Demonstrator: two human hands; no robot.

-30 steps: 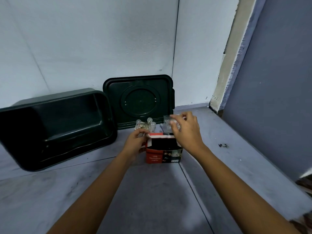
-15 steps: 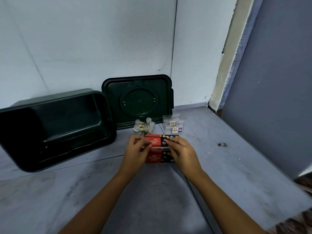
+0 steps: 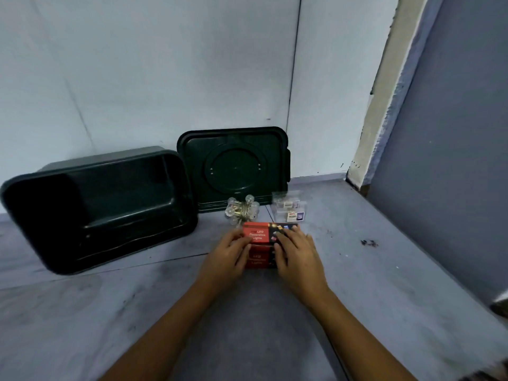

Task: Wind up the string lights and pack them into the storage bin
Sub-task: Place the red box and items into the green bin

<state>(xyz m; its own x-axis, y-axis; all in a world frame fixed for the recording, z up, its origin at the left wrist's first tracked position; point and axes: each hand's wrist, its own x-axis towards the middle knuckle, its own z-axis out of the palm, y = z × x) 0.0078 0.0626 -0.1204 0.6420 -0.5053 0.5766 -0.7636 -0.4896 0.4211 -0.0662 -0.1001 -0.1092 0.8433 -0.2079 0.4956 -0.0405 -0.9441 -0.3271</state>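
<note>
While both rest on the red cardboard LED lights box [image 3: 264, 239] on the grey floor [image 3: 384, 270], the left hand [image 3: 228, 259] and right hand [image 3: 298, 258] just press its shut top flap with fairly straight fingers, not gripping anything. The wound bundle of clear-bulb string lights [image 3: 242, 211] sits just behind the box, outside the dark green plastic storage bin [image 3: 123, 193] on the left, whose opening faces the camera. A dark green lid [image 3: 233, 169] leans on the wall, with a small clear plastic case [image 3: 287, 207] near it
</note>
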